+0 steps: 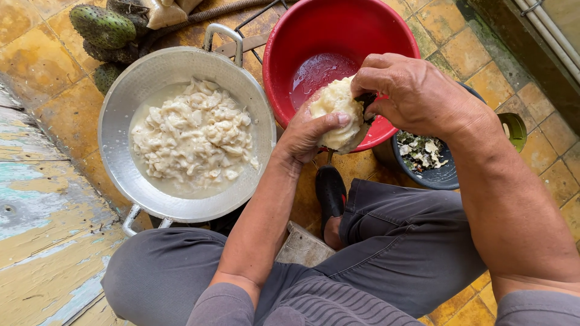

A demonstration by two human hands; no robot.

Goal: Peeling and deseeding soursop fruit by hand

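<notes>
My left hand (pixel 309 136) cups a peeled lump of white, pulpy fruit (pixel 336 108) from below, over the near rim of a red basin (pixel 338 36). My right hand (pixel 411 90) comes in from above and pinches a small dark piece (pixel 366 101) at the fruit's right side. A little pinkish liquid lies in the basin. To the left, a wide metal pan (pixel 121 108) with two handles holds several white fruit pieces (pixel 193 136) in milky liquid.
A dark bowl (pixel 444 175) with peel and scraps sits right of the basin, under my right forearm. Green spiky fruits (pixel 103 27) lie at the top left. My grey-trousered knees and a black shoe (pixel 330 192) are below. Yellow floor tiles surround everything; worn painted boards lie left.
</notes>
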